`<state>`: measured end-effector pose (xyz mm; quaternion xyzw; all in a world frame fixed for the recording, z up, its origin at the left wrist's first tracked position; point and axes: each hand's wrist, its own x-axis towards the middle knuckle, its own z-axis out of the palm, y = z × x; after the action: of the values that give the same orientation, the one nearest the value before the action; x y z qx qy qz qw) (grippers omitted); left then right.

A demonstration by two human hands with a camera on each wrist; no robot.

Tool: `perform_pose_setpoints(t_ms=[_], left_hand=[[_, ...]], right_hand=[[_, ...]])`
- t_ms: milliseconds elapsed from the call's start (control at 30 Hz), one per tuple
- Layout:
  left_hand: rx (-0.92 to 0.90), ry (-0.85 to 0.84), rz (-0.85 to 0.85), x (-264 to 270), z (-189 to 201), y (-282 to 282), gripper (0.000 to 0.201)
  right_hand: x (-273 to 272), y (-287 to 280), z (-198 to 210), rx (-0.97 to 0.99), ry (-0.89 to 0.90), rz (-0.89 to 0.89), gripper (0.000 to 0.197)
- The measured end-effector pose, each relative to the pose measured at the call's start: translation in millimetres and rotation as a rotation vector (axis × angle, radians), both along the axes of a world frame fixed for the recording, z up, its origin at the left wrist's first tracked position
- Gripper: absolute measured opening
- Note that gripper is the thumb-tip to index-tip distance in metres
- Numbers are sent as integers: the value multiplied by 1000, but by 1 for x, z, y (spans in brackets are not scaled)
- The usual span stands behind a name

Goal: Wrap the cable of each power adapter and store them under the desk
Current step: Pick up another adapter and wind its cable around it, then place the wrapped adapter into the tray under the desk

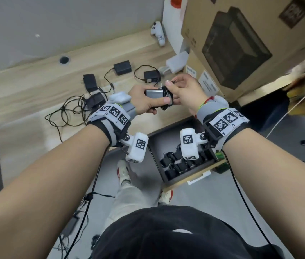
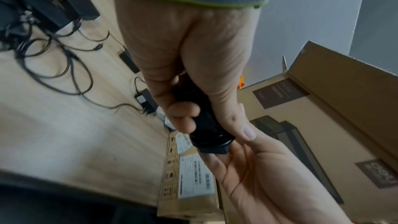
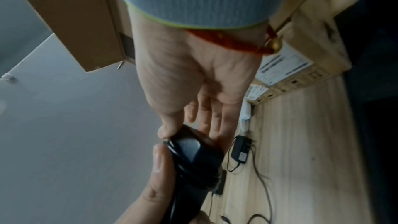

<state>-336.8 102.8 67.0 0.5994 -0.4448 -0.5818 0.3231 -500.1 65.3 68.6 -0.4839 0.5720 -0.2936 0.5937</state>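
On the left of the surface point(image 1: 26, 101) lie the adapters not yet wrapped: a tangle of loose cable point(image 1: 67, 113) with black bricks point(image 1: 91, 83) beside it, and two more adapters point(image 1: 122, 67) further back. We leave those alone until the one in hand is done.

Our left hand point(image 1: 144, 101) grips the power adapter point(image 1: 152, 93) by its body, thumb on the near side and fingers curled under, above the front edge of the surface. We judge this the anchor: it should hold the brick square and not turn with the winding.

Just to the right, the wrapped cable point(image 1: 167, 98) sits as a tight black coil around the adapter's end. Our right hand point(image 1: 183, 92) presses its thumb on the coil while its fingertips pinch the cable's free end, raised just above. The winding looks nearly finished, so what matters now is to keep tension, lay the last turn flat against the others and tuck the plug under a loop so it cannot spring loose.

Below and to the right, the open drawer point(image 1: 157, 143) under the surface holds wrapped adapters in rows; ours goes there, set in beside them.
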Motion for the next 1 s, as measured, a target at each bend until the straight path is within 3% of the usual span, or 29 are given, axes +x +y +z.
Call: perform_pose_setpoints(t_ms=[100,267,333,467,600,700,833,933,1000], left_hand=[[61,78,71,-36,-16,17,31],[157,115,44,-72,-47,37,18],[196,57,24,-74,-63,43,24],[213,-191,-42,-73,-100,53,55],[225,-234,-94,-83,-145,64,41],[258,-262,-138,-92,-178,66,52],[361,-312,-297,-103,-231,69,61],[406,-355,-395,-113,-274,73,55],[413,-394,-457,-121,-294,71,53]], right_hand=[[-37,20,-10,113,-41,70,33],[-70,39,-38,250,-21,134,29],[-77,43,-54,258,33,113,19],[-90,50,-92,293,70,119,18],[-101,58,-142,301,199,205,37],[-111,61,-180,328,249,195,37],[-132,60,-231,280,540,235,42],[-153,63,-270,258,822,351,45],[-165,59,-292,251,903,368,44]])
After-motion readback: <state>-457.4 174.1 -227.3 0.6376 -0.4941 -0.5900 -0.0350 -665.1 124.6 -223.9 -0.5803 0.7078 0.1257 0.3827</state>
